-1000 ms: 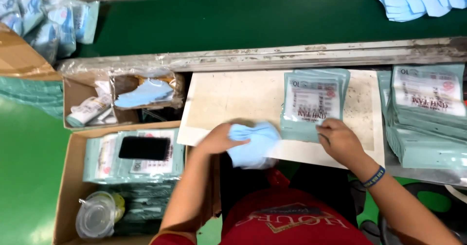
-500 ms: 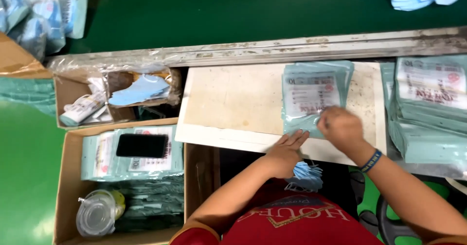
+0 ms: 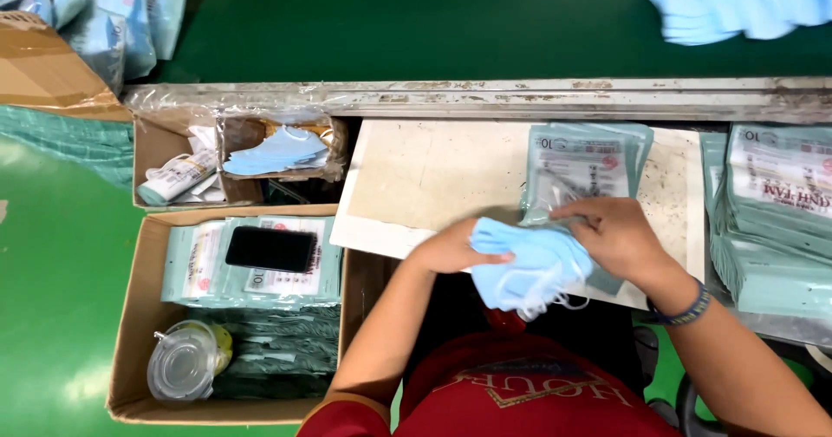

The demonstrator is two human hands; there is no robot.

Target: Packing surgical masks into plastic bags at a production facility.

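My left hand (image 3: 451, 248) holds a bundle of light blue face masks (image 3: 529, 262) at the near edge of a pale board (image 3: 433, 177). My right hand (image 3: 611, 236) rests against the right side of the bundle, and its fingers pinch the open edge of a clear plastic pouch (image 3: 585, 172) from a stack lying on the board. White ear loops hang below the masks.
A thick stack of printed pouches (image 3: 776, 211) lies at the right. A cardboard box (image 3: 139, 316) at the left holds filled packs, a black phone (image 3: 270, 248) and a plastic cup (image 3: 184, 363). Beyond a metal rail (image 3: 485, 97), a green belt (image 3: 416, 25) carries more blue masks (image 3: 737, 3).
My left hand has come up from below the board with the bundle of masks, which now sits against my right hand at the pouch stack.
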